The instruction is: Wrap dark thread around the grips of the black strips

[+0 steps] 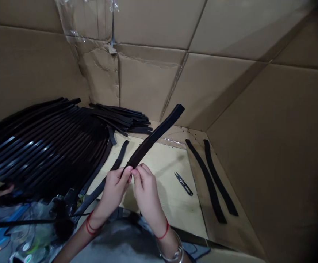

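My left hand point(115, 190) and my right hand point(145, 190) meet fingertip to fingertip, both pinched on the near end of a long black strap point(154, 136). The strap rises away from me and to the right, its far end in the air near the cardboard wall. Red thread bands circle both wrists, and a metal bangle sits on my right wrist. A second black strap point(104, 182) lies on the surface just left of my hands.
A large pile of black straps point(43, 146) fills the left side, with a smaller stack point(123, 119) behind it. Small black thread snips point(184, 183) lie right of my hands. Two single straps point(215, 180) lie farther right. Cardboard walls point(271, 138) enclose the space.
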`<state>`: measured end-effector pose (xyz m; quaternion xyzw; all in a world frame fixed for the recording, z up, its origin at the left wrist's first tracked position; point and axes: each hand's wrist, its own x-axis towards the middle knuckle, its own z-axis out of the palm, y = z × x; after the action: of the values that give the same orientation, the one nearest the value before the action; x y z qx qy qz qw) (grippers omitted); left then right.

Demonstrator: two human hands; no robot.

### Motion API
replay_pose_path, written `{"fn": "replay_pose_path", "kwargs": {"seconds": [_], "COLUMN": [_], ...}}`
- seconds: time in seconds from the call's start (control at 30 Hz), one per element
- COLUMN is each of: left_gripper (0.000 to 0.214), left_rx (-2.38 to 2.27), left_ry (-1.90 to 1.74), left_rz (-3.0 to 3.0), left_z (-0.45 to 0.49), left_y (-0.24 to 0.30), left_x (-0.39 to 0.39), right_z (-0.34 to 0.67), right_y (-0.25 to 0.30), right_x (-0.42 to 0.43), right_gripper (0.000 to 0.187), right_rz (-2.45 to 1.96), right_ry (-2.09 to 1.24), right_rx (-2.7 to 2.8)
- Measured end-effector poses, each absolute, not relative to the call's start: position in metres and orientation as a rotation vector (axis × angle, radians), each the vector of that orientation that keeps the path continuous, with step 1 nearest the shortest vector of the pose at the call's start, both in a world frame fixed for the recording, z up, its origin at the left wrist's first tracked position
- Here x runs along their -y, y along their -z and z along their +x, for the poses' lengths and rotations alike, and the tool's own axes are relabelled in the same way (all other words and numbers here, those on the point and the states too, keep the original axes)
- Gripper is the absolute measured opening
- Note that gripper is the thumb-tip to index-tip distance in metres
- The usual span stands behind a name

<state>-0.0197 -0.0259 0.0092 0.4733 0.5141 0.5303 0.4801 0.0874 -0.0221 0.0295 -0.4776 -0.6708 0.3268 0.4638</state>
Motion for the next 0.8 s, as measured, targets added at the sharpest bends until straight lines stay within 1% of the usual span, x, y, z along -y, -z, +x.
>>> {"fn": "replay_pose_path", "kwargs": {"seconds": [0.13,0.23,0.33,0.4,0.43,0.5,0.6,0.67,0.7,0.8], "left_gripper": [0.05,0.053,0.063,0.068,0.069,0.065,0.04,0.031,0.032,0.047], "left_rx": [-1.22,-1.142,-0.924,-0.75,-0.696,-0.706,-0.774,-0.741,-0.699,-0.53], "left_ry": [-1.256,-1.196,-0.947,-0.717,-0.656,-0.726,-1.003,-1.033,-0.998,-0.805], "left_rz": [1.161,1.13,1.041,0.984,0.973,1.007,0.991,0.944,0.926,0.901], "left_z": [-0.024,-0.025,-0.025,-0.023,-0.022,-0.017,-0.011,-0.011,-0.013,-0.021], "left_y": [-0.013,-0.012,-0.006,-0.001,0.001,0.002,0.001,0.001,0.002,0.011], "left_x": [0.033,0.036,0.034,0.03,0.028,0.026,0.029,0.033,0.034,0.031], "right_z": [0.094,0.098,0.108,0.116,0.119,0.122,0.12,0.119,0.119,0.121], "right_y": [-0.028,-0.026,-0.027,-0.029,-0.03,-0.032,-0.036,-0.038,-0.039,-0.042], "right_x": [0.023,0.025,0.024,0.022,0.021,0.019,0.019,0.021,0.023,0.027], "right_gripper": [0.035,0.035,0.029,0.034,0.037,0.036,0.028,0.025,0.026,0.035], "right_rz": [-1.057,-0.944,-0.819,-0.746,-0.737,-0.805,-0.974,-1.002,-0.996,-0.934], "right_ry": [-1.062,-1.177,-1.376,-1.508,-1.53,-1.45,-1.216,-1.184,-1.217,-1.365], "right_rx": [1.435,1.278,1.209,1.25,1.279,1.277,1.164,1.17,1.208,1.319]}}
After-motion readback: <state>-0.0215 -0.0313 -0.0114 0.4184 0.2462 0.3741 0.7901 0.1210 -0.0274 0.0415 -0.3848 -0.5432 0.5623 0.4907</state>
